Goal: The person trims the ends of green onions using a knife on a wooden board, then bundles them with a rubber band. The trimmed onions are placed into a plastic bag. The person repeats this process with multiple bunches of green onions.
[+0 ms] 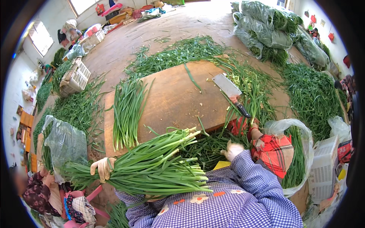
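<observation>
A large bunch of garlic chives (pixel 159 163), long flat green leaves with pale stalk ends pointing right, lies across the front of my body. My left hand (pixel 102 168), in a pale glove, wraps round its leafy left part. My right hand (pixel 232 150), gloved too, is smeared by motion beside loose leaves at the board's near edge; its fingers are unclear. On the brown wooden board (pixel 175 95) rests a smaller bundle of chives (pixel 130 112), at the left. A cleaver (pixel 230 89) with a dark handle lies at the board's right edge.
To the right is a co-worker's arm (pixel 255 135) with red plaid cloth, near a plastic bag (pixel 308 133) of chives. Another person (pixel 40 193) sits at left beside a clear bag (pixel 68 142). Heaps of greens (pixel 310 98) cover the floor; wrapped bales (pixel 266 30) stack behind.
</observation>
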Demonstrator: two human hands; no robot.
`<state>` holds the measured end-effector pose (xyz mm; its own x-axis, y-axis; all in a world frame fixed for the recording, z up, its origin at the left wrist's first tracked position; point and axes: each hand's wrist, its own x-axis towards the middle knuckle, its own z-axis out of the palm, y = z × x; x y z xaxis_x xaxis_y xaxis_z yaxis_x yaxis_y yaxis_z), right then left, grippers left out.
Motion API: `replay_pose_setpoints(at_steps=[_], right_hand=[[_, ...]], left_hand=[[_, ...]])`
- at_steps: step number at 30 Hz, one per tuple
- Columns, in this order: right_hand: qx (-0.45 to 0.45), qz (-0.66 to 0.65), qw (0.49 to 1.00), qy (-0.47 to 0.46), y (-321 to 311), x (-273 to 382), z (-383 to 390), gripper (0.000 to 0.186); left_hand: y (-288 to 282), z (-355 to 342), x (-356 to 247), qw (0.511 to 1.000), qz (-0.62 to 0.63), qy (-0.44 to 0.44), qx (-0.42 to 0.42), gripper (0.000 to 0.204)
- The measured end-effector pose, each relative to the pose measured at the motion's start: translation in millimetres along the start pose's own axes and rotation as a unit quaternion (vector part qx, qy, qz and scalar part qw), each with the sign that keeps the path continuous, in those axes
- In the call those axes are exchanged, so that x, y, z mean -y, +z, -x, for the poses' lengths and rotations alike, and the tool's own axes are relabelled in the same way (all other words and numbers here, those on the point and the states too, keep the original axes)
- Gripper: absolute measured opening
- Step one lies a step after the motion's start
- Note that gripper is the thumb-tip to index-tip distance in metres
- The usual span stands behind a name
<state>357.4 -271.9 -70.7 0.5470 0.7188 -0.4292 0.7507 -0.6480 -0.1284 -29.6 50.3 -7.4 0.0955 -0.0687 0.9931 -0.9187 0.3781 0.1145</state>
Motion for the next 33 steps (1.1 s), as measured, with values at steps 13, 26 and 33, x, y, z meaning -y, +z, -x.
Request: replay_pose_setpoints(at_steps=[13,26,33], right_hand=[[0.090,-0.350,0.899,-0.249,-99,123,-2,0.037],[-0.011,-0.079,0.995,-0.064,11,50,-65,0.024],[-0.103,-0.289,0.871,-0.384,-106,102,-34,0.054]], left_hand=[[12,-38,27,0.999,0.012,-0.038,-0.011,0.029],[21,-37,36,0.997,0.029,-0.036,-0.055,0.014],[21,-47,30,0.996,0.041,-0.071,-0.020,0.018]])
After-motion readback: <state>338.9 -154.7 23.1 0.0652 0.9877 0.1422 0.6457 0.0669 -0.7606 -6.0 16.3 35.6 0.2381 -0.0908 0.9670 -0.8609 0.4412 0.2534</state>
